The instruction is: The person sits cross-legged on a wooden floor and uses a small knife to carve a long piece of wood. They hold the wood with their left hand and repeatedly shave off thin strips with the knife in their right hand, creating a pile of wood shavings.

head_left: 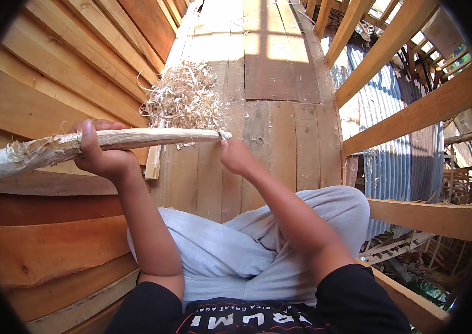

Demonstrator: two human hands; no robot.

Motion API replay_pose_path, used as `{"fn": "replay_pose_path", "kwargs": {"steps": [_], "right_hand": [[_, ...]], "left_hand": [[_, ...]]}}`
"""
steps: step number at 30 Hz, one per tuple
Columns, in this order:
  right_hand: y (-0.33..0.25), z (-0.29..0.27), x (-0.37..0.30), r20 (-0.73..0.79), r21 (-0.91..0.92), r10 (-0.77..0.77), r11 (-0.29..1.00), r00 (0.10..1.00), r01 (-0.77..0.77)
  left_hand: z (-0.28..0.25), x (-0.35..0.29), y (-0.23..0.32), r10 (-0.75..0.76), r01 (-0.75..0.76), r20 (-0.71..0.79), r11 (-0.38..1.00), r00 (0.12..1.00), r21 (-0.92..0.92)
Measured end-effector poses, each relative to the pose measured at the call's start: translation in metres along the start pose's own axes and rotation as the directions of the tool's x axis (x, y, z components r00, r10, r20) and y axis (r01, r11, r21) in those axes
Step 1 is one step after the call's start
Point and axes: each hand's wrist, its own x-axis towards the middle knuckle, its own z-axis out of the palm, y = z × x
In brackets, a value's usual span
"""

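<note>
A long pale wooden pole (pixel 161 136), stripped of bark, comes in from the left and tapers to a thin tip in front of me. Its thicker left part is rough, with ragged fibres sticking up. My left hand (pixel 101 156) is closed around the pole, thumb on the near side and fingers beyond it. At the tip is my right hand (pixel 236 157), its fingers closed next to a small tuft of whitish shavings (pixel 225 134). What those fingers hold is hidden.
Curled wood shavings (pixel 183 97) lie heaped beyond the pole on the plank floor (pixel 280 133). Stacked boards (pixel 52 72) line the left. A wooden railing (pixel 414 119) runs along the right, with corrugated metal sheets (pixel 394 145) below it. My crossed legs (pixel 219 239) are close beneath my arms.
</note>
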Motion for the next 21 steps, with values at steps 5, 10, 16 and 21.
{"fn": "replay_pose_path", "kwargs": {"steps": [5, 10, 16, 21], "right_hand": [[-0.039, -0.01, -0.022, 0.009, 0.012, -0.107, 0.994, 0.994, 0.107], [0.013, 0.001, 0.005, 0.017, 0.019, 0.081, 0.997, 0.997, -0.081], [-0.062, -0.021, -0.031, 0.01, 0.067, -0.134, 0.989, 0.991, 0.133], [0.014, -0.004, 0.004, 0.09, 0.001, 0.201, 0.979, 0.975, -0.202]], "left_hand": [[-0.005, -0.003, 0.007, 0.018, -0.018, -0.007, 1.0, 1.0, 0.017], [0.004, -0.005, 0.002, 0.001, -0.001, 0.0, 1.0, 1.0, 0.008], [-0.005, -0.001, 0.005, 0.063, -0.063, 0.006, 0.998, 0.998, -0.011], [0.001, 0.0, 0.0, 0.049, -0.046, 0.04, 0.997, 0.998, -0.059]]}}
